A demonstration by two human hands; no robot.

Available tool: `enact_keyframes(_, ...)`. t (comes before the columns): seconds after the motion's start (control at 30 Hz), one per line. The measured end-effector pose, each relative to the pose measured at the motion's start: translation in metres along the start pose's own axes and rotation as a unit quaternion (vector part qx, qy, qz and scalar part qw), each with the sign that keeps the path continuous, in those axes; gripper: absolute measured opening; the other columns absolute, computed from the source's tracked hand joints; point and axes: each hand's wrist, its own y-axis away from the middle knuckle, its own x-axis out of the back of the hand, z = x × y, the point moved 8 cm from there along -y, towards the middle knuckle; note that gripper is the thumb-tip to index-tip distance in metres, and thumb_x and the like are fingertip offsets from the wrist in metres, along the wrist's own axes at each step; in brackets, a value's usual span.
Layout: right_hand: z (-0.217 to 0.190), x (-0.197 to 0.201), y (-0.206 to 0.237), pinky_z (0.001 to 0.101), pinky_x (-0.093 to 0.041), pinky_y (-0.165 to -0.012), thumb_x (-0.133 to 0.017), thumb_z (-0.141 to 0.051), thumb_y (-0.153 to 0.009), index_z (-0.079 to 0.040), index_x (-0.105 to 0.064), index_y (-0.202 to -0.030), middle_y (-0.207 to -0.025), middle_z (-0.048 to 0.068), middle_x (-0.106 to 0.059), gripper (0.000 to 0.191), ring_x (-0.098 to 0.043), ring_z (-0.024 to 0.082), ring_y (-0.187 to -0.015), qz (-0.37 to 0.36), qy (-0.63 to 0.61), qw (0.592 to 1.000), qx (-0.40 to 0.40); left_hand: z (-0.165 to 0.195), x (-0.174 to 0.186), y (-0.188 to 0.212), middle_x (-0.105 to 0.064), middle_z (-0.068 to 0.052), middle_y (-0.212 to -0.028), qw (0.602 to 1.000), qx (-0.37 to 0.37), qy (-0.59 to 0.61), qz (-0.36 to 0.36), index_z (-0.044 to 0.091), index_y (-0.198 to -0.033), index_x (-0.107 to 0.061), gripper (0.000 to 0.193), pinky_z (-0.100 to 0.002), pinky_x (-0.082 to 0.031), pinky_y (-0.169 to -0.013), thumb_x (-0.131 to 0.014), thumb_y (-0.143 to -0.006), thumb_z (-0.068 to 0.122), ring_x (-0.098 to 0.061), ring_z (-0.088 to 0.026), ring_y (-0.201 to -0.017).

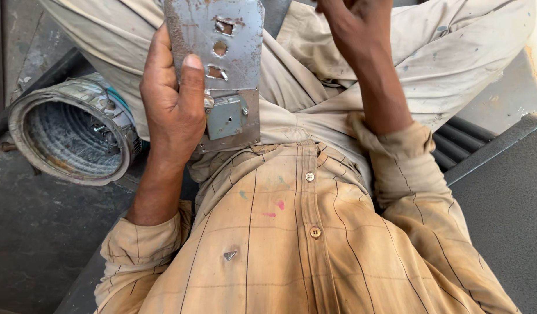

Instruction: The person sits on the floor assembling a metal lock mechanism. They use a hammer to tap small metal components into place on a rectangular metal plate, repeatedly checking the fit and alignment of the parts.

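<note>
Plate: metal lock plate [222, 64] clasped in left hand [172, 99], thumb across its face | axis: long side runs up and away from that grip, lock box at the near end | right hand [352, 29]: just beside plate's far end, not touching, closure unclear

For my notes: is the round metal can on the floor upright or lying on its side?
On its side: the round can shows its open mouth and ribbed inner wall.
</note>
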Motion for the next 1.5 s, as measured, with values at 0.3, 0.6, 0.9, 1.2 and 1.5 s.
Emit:
enact_keyframes(0.3, -0.136, -0.083, 0.039, 0.026, -0.048, -0.066, -0.087, -0.008, -0.098, -0.007, -0.075, -0.114, -0.098, 0.005, -0.062, 0.02, -0.061, 0.014, -0.082, -0.032, 0.118, 0.975, 0.187, -0.005, -0.011, -0.001, -0.062, -0.015, -0.141, 0.999, 0.012, 0.031, -0.019, -0.005, -0.156, -0.036, 0.041, -0.028, -0.052, -0.113, -0.048, -0.122, 0.014, -0.06, -0.014, -0.126)
enact_keyframes(0.6, -0.145, -0.098, 0.048, 0.0308, -0.047, -0.064, -0.088, -0.012, -0.099, -0.008, -0.075, -0.119, -0.094, 0.005, -0.054, 0.024, -0.056, 0.015, -0.077, 0.022, 0.201, 0.949, 0.24, -0.01, -0.012, 0.003, -0.061, -0.014, -0.139, 0.994, 0.027, 0.097, -0.036, -0.004, -0.155, -0.035, 0.043, -0.029, -0.052, -0.113, -0.051, -0.119, 0.015, -0.06, -0.013, -0.124)
enact_keyframes(0.9, -0.144, -0.106, 0.047, 0.0251, -0.052, -0.063, -0.086, -0.006, -0.1, -0.004, -0.072, -0.115, -0.099, 0.006, -0.061, 0.021, -0.064, 0.013, -0.081, 0.01, 0.186, 0.959, 0.212, -0.008, -0.003, 0.003, -0.06, -0.013, -0.132, 0.996, 0.026, 0.061, -0.052, -0.002, -0.145, -0.039, 0.039, -0.03, -0.052, -0.111, -0.059, -0.116, 0.016, -0.059, -0.014, -0.122)
enact_keyframes(1.2, -0.145, -0.111, 0.041, 0.0249, -0.055, -0.066, -0.09, -0.007, -0.1, -0.005, -0.074, -0.119, -0.108, 0.008, -0.059, 0.025, -0.064, 0.013, -0.085, -0.049, 0.182, 0.959, 0.209, -0.018, 0.007, -0.001, -0.063, -0.012, -0.126, 0.996, 0.042, 0.078, -0.033, 0.0, -0.139, -0.04, 0.033, -0.028, -0.056, -0.104, -0.059, -0.117, 0.015, -0.064, -0.012, -0.116)
enact_keyframes(1.5, -0.155, -0.094, 0.036, 0.0427, -0.052, -0.112, -0.092, -0.036, -0.096, -0.003, -0.05, -0.151, -0.149, 0.017, -0.049, 0.077, -0.048, 0.034, -0.14, -0.159, 0.249, 0.92, 0.256, -0.023, 0.012, 0.0, -0.068, -0.011, -0.123, 0.988, 0.049, 0.137, -0.043, 0.001, -0.141, -0.039, 0.033, -0.026, -0.059, -0.098, -0.057, -0.119, 0.017, -0.068, -0.011, -0.11)
